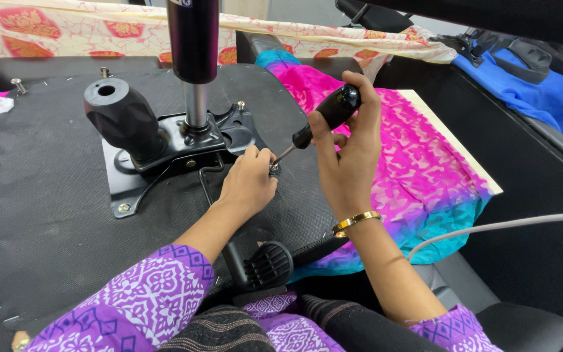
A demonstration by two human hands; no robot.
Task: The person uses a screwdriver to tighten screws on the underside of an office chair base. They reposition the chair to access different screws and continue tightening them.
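The right hand (345, 153) grips a black-handled screwdriver (324, 117), tip at 7 o'clock on a screw (274, 168) pinched by the left hand (247, 182) beside the metal plate (164, 146) on the upturned chair seat (47, 195), likely driving; steady turning seems needed.

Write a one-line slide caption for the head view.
Right hand drives a black-handled screwdriver while left hand steadies the screw on an upturned chair seat.

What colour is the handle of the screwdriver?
Black and shiny. The right hand grips the screwdriver by it; the head view shows it best.
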